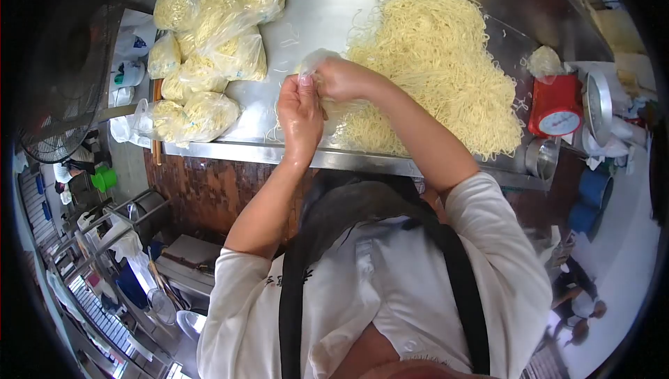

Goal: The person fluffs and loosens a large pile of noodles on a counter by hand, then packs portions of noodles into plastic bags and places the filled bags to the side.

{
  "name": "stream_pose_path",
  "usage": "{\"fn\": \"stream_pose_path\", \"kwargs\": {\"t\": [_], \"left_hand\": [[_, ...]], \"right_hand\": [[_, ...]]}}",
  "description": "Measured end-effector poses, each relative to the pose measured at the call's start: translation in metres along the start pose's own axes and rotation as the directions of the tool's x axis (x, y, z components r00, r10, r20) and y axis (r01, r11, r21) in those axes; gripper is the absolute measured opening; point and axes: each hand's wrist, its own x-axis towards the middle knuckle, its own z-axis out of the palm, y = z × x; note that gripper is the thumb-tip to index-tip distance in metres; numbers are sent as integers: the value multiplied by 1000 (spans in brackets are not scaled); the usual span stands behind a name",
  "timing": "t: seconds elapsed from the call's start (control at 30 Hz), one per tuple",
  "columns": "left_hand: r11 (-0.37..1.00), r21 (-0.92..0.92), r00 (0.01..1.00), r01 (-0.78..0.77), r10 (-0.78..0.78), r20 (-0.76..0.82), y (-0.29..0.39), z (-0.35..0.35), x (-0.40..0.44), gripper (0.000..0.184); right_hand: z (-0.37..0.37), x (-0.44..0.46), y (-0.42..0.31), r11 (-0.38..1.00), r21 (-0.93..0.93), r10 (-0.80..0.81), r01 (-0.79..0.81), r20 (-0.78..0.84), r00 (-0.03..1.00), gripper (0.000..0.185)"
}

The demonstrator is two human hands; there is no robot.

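A clear plastic bag (320,57) is held up over the front half of the metal table. My left hand (301,112) pinches it, thumb up and fingers curled. Closed around the bag from the other side is my right hand (343,80); its fingertips are partly hidden. The two hands meet close together. Just right of them spreads a large heap of loose pale yellow noodles (439,72). To the left lie several filled bags of noodles (198,72), piled on one another.
The metal table (317,9) has a raised front edge and stray noodle strands on it. At its right end stand a red scale (557,105) with a bag of noodles (543,63) behind it, and a metal bowl (542,158). A fan (61,128) is at far left.
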Motion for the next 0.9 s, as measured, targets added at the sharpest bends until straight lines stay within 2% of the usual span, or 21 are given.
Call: {"fn": "stream_pose_path", "kwargs": {"t": [0.03,0.13,0.17,0.27,0.37,0.47,0.5,0.57,0.63,0.67,0.7,0.8,0.83,0.87,0.9], "left_hand": [[999,35,999,19,-18,-45,-12,-1,4,23],[972,-140,965,191,-212,-154,-38,-22,29,21],[961,-187,957,202,-235,-173,-54,-32,34,20],[947,-215,945,239,-277,-172,-59,-43,35,21],[954,-169,951,249,-274,-145,-56,-33,33,22],[982,-88,978,168,-177,-109,-28,-17,18,23],[987,-67,985,146,-151,-87,-22,-16,10,24],[996,-59,995,63,-67,-76,-21,-12,13,25],[997,-74,993,-19,10,-121,-35,-19,17,25],[997,-74,994,7,-15,-112,-44,-24,21,25],[997,-70,994,33,-40,-104,-51,-31,26,26],[992,-51,991,116,-119,-64,-49,-37,28,26],[988,-49,987,146,-148,-54,-48,-38,29,27],[984,-46,984,172,-174,-46,-49,-39,30,29],[988,95,992,119,-121,15,-51,-37,32,33]], "right_hand": [[20,15,19,889,416,221,-192,-22,975,47],[63,-5,29,999,51,17,-1,-311,950,55],[69,-28,33,994,-50,-108,98,-311,944,56],[65,-74,29,917,-283,136,-280,-437,889,58],[125,-54,98,827,-442,56,-346,-548,834,51],[87,-38,66,963,-119,217,-243,-196,956,40],[78,-40,41,992,-42,102,-119,-289,952,37],[54,-38,-1,987,42,-112,154,-503,857,32],[79,-5,27,999,-29,-30,20,-362,932,34],[84,6,38,996,-76,16,-40,-292,956,35],[72,-17,13,970,-222,76,-103,-126,989,40],[65,-65,-1,964,-159,146,-212,-351,925,46],[61,-74,4,929,-228,185,-290,-394,900,49],[74,-72,27,875,-375,70,-306,-527,847,47],[97,-63,65,794,-504,-67,-341,-629,774,45]]}}
